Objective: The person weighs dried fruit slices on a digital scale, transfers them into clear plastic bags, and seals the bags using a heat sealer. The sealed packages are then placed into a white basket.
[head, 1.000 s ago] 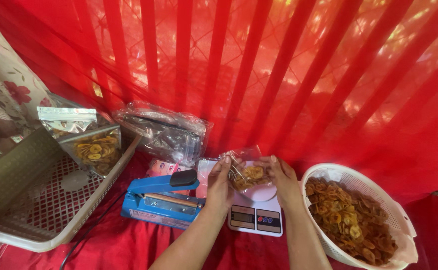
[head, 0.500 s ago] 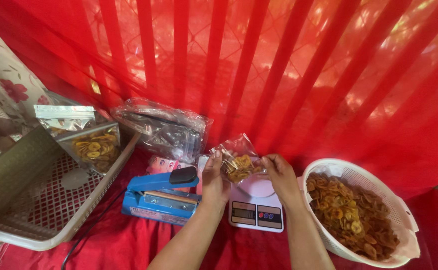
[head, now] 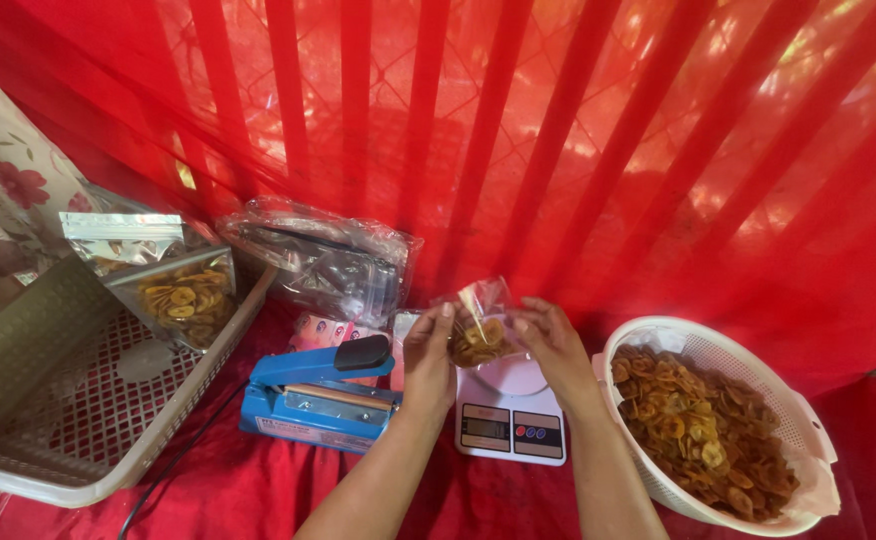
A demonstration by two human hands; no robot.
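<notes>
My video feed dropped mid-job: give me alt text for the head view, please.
Both hands, left hand and right hand, hold a small clear bag of banana chips above a white kitchen scale on red cloth. A blue heat sealer sits left of it, a white basket of chips right.

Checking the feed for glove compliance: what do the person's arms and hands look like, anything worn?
Both forearms are bare, no sleeves in view. The left hand and right hand wear no gloves; no rings, watch or bands show. Fingers are uncovered, nails short.
</notes>
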